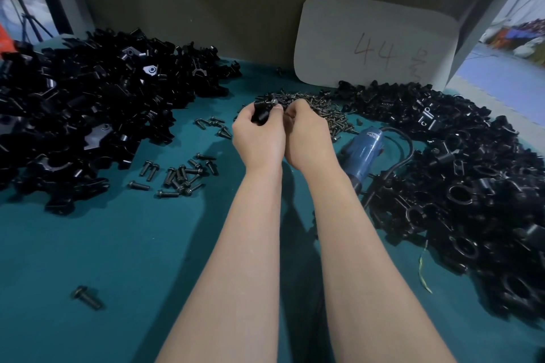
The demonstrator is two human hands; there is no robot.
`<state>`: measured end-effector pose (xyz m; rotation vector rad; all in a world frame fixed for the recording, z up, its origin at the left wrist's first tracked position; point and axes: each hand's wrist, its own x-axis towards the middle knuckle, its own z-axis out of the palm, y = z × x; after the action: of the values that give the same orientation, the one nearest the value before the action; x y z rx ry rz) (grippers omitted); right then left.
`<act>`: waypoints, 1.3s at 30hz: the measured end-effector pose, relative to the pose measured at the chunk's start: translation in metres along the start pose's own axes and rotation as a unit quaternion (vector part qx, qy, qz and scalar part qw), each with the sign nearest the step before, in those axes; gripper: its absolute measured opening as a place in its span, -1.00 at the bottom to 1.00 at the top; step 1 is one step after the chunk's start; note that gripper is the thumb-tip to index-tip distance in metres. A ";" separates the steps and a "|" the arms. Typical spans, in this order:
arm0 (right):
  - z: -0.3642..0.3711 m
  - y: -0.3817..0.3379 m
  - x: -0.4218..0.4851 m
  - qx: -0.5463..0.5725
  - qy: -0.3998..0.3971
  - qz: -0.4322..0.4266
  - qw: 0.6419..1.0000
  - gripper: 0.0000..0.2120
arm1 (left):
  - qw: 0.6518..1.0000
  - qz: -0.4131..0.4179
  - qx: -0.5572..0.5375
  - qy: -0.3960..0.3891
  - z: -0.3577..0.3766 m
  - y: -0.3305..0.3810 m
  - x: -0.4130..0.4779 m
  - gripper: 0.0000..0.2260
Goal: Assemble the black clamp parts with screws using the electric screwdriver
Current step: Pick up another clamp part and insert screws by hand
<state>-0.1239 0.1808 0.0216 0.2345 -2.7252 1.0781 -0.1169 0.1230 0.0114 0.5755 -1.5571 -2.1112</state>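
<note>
The left hand (259, 132) grips a black clamp part (260, 115), fingers curled round it, with a small screw head showing at the part's top. The right hand (306, 135) sits just beside it, the two nearly touching. Its fingers curl in toward the part, but its own back hides the fingertips, so I cannot tell whether it pinches anything.

Just beyond both hands lies a heap of small screws (327, 116) on the teal desk (118, 244). The blue electric screwdriver (364, 153) lies on the desk just right of the right wrist, its cord looping away. A loose pile of black parts (88, 115) spreads left of the left hand, and another pile (457, 174) spreads right of the screwdriver, cut off at the frame edge. Scattered bolts (182, 174) lie left of the left forearm.
</note>
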 end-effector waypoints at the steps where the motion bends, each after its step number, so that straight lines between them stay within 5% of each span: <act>1: 0.001 0.001 0.000 0.006 -0.001 -0.002 1.000 -0.98 | 1.000 -0.001 -0.003 0.001 0.000 0.000 0.000 -0.94; 10: -0.006 0.010 0.002 0.072 -0.022 -0.052 0.996 -0.63 | 0.996 -0.060 -0.063 -0.031 0.005 0.002 -0.005 -0.83; 15: -0.002 0.011 0.004 0.079 0.062 -0.037 0.994 -0.71 | 0.994 -0.066 -0.065 -0.063 0.008 0.003 -0.008 -0.83; 21: -0.007 0.016 0.005 0.069 0.042 -0.060 0.995 -0.64 | 0.989 -0.064 -0.040 -0.130 0.005 0.003 -0.004 -0.68; 26: -0.006 0.015 0.005 0.047 0.049 -0.072 0.995 -0.65 | 0.995 -0.022 -0.014 -0.093 0.007 0.001 -0.005 -0.82; 39: -0.009 0.014 0.005 0.044 0.043 -0.053 0.997 -0.58 | 0.994 0.000 0.003 -0.112 0.007 -0.001 -0.005 -0.73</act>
<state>-0.1306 0.1967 0.0198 0.3351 -2.5614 1.1515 -0.1167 0.1320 0.0123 0.3495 -1.6828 -2.2348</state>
